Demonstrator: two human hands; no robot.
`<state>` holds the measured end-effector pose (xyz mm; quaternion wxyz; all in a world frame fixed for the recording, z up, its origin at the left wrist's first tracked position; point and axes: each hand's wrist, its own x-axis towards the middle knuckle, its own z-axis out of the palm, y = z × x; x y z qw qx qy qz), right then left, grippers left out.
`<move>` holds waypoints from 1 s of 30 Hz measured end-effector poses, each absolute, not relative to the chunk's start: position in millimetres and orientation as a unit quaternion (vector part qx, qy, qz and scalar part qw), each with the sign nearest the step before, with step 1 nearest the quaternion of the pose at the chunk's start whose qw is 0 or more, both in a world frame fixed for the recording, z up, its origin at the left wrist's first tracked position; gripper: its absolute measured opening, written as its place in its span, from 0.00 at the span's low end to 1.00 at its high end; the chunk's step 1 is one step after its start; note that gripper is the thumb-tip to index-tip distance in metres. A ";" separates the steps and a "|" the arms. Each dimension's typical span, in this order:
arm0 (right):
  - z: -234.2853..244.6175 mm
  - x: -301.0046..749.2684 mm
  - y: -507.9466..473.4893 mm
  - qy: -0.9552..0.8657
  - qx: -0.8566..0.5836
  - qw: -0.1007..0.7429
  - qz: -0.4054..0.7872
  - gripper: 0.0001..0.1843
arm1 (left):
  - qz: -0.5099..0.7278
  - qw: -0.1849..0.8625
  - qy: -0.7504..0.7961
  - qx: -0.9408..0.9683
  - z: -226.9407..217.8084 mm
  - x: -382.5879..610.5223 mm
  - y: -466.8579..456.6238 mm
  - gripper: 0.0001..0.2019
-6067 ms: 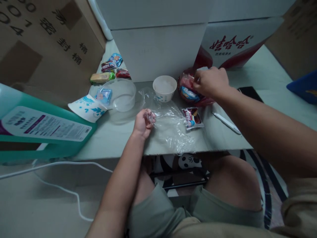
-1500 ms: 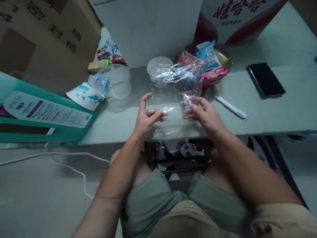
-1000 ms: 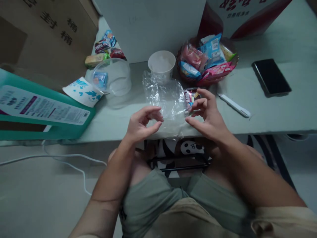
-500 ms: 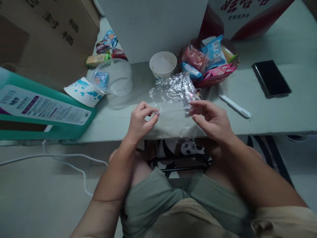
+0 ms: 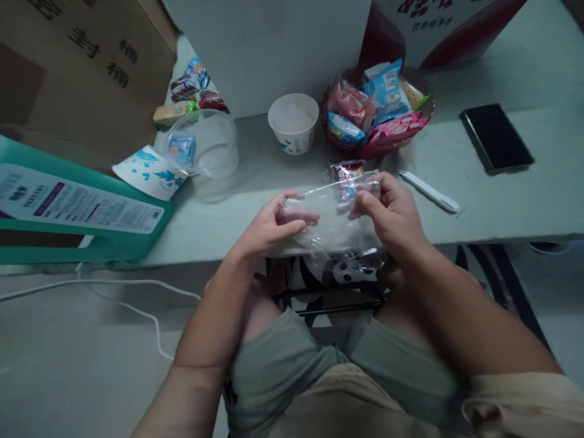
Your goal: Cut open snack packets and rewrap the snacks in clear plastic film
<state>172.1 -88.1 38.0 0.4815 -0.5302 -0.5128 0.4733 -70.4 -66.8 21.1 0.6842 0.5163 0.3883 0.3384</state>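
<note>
A clear plastic bag (image 5: 331, 219) is stretched between my two hands over the near edge of the pale table (image 5: 493, 201). My left hand (image 5: 274, 225) pinches its left edge. My right hand (image 5: 392, 210) grips its right edge. A small snack packet (image 5: 347, 171) lies on the table just behind the bag, close to my right fingers. The bag's lower part hangs past the table edge above my knees.
Behind stand a white paper cup (image 5: 292, 123), a red bowl (image 5: 413, 137) heaped with snack packets, and a tipped clear plastic bowl (image 5: 207, 146). A white pen (image 5: 429, 191) and a black phone (image 5: 496, 137) lie to the right. A teal jug (image 5: 68, 207) lies at left.
The bag, spread and partly lifted half a second ago, is now drawn tight and lower between both hands. Both hands have closed on its edges, and the snack packet shows again.
</note>
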 end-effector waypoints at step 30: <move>22.8 182.6 -74.3 -0.556 -0.495 0.439 0.503 0.22 | 0.396 0.573 0.442 0.565 12.7 -76.4 -43.1 0.11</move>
